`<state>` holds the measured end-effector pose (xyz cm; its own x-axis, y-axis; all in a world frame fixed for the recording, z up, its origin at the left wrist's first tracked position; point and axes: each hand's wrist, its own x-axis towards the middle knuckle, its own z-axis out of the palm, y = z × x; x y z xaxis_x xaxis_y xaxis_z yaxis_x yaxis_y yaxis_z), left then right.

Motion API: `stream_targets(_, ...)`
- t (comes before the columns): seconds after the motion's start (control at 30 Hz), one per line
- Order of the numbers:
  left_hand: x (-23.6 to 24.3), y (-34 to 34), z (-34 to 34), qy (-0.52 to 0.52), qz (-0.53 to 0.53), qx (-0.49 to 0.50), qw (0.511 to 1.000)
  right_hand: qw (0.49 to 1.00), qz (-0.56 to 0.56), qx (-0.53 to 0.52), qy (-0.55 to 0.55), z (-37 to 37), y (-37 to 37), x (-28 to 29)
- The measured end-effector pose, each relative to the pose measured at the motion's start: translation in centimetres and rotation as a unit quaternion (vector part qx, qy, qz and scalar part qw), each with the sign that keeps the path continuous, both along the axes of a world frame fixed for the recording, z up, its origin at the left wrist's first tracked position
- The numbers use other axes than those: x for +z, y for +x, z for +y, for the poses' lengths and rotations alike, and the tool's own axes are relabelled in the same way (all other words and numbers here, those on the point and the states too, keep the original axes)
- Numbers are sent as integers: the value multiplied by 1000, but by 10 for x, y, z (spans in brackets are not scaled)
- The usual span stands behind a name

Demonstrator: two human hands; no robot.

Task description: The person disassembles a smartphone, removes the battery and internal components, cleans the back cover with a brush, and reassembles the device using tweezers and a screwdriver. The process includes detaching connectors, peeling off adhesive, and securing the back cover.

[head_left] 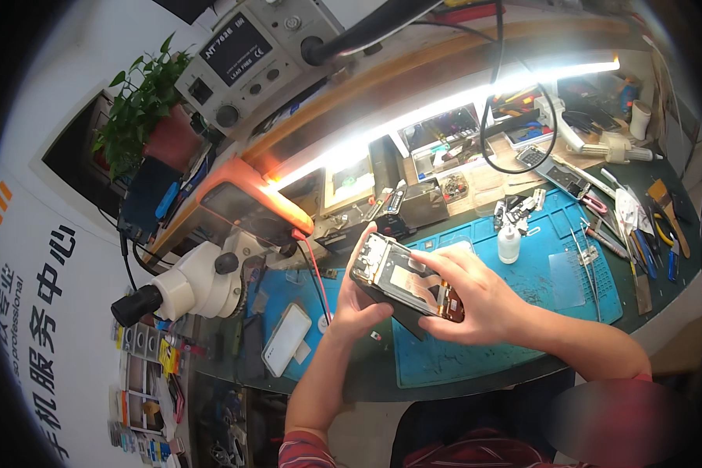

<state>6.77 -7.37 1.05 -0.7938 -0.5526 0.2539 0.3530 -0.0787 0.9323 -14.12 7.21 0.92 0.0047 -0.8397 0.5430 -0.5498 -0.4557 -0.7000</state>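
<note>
Nearest, the left hand [357, 304] grips one end of an opened phone [404, 279], thumb along its near side, while the right hand [480, 300] has its fingers closed round the other end; whether they also pinch a small part inside is hard to tell. The phone is held up above the bench [366, 374], near the left edge of a blue mat [476, 355]. Farther back stand a small bottle [508, 246] and a lit lamp [444, 123].
</note>
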Motion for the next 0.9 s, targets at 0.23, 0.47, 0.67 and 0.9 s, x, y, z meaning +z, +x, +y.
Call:
stream_targets(0.23,3,6,2,-56,-13,-15,998,1000,22,8,-11,5,-2,0)
stream_targets(0.47,3,7,-2,-196,-29,-9,980,999,3,32,-24,4,4,4)
stream_targets(0.67,1,5,3,-263,-51,2,964,997,-66,28,-24,2,13,11)
stream_targets(0.9,4,1,7,-333,-57,-11,941,993,-111,-21,-25,3,22,11)
